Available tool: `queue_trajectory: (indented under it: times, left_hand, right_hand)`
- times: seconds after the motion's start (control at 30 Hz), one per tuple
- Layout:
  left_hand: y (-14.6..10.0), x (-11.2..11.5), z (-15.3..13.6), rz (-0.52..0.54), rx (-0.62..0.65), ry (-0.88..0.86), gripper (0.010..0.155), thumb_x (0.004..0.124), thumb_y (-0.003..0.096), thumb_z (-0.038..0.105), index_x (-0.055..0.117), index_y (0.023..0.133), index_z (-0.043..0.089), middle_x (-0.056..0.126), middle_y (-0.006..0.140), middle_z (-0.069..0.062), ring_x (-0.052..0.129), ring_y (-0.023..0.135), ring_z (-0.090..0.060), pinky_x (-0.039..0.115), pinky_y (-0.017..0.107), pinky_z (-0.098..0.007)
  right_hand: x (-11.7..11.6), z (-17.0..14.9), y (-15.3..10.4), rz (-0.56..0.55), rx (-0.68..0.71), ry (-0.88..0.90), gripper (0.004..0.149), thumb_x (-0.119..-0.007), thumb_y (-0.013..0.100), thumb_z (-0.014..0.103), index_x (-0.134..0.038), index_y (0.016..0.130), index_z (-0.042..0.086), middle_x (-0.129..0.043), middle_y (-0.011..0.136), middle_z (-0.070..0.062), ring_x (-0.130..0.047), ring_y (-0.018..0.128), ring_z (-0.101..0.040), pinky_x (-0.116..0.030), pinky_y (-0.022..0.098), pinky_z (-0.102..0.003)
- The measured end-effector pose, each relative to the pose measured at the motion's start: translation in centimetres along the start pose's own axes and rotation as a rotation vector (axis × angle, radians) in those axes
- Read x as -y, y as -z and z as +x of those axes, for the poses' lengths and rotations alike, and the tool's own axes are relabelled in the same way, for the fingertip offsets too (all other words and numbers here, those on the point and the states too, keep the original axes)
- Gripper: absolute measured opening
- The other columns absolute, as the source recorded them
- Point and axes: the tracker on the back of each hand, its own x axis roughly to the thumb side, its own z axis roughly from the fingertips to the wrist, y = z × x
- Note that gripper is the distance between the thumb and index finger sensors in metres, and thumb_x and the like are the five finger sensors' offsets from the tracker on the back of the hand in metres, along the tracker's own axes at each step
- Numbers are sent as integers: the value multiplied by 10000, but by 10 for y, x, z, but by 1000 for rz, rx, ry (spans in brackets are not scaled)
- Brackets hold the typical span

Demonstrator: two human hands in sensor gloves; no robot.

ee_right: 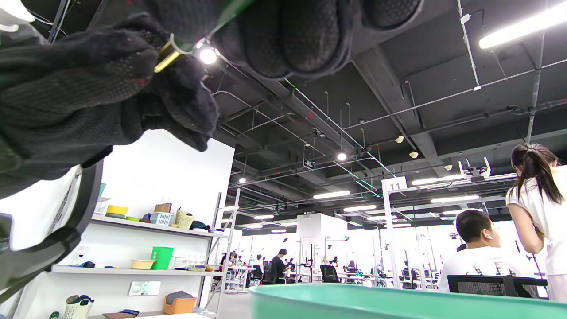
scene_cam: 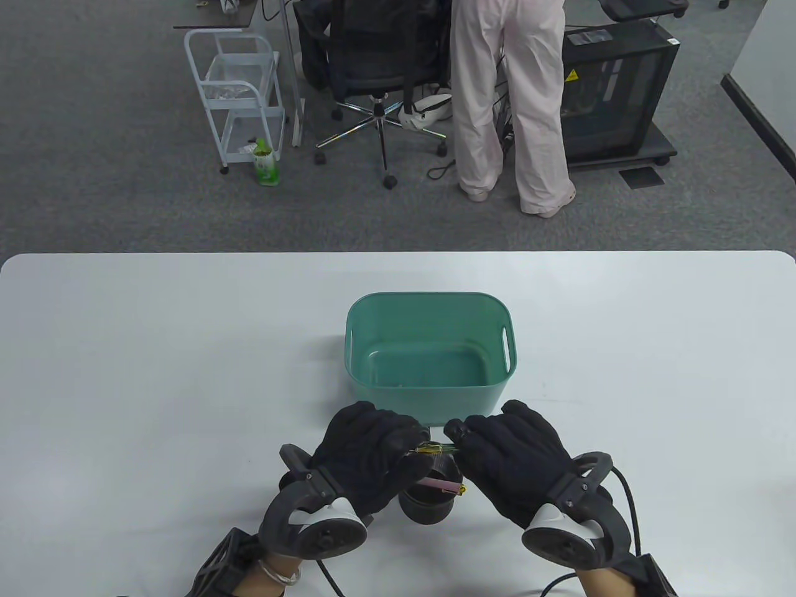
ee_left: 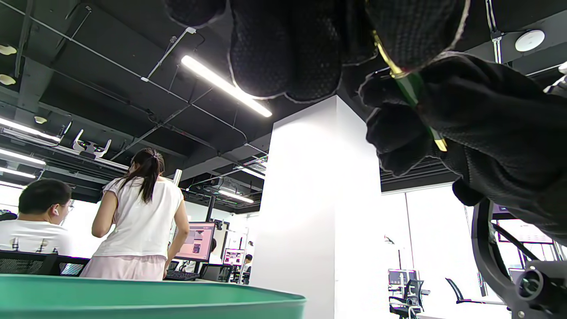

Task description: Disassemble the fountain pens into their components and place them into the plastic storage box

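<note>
A green fountain pen with gold trim is held level between both gloved hands, just in front of the teal plastic storage box. My left hand pinches the pen's left end and my right hand pinches its right end. In the left wrist view the green pen runs between the curled fingers of both hands. The right wrist view shows the green pen by its gold band. Below the hands stands a black pen cup with a pink pen in it. What lies in the box is too small to tell.
The teal box rim fills the bottom of the left wrist view, and the same rim shows in the right wrist view. White table spreads on both sides. Beyond the far edge a person stands by an office chair and a white cart.
</note>
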Motion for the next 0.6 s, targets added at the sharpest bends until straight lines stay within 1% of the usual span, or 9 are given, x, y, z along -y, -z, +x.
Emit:
queue_trajectory:
  times: [0.6]
  left_hand:
    - [0, 1, -2, -2, -6, -20, 459, 654, 653, 500, 836, 875, 143, 991, 787, -54, 954, 697, -237, 639, 740, -504]
  right_hand:
    - [-2, 1, 0, 9, 7, 1, 426, -696, 564, 455, -781, 953, 305, -820, 899, 68, -845, 758, -120, -603, 768, -465]
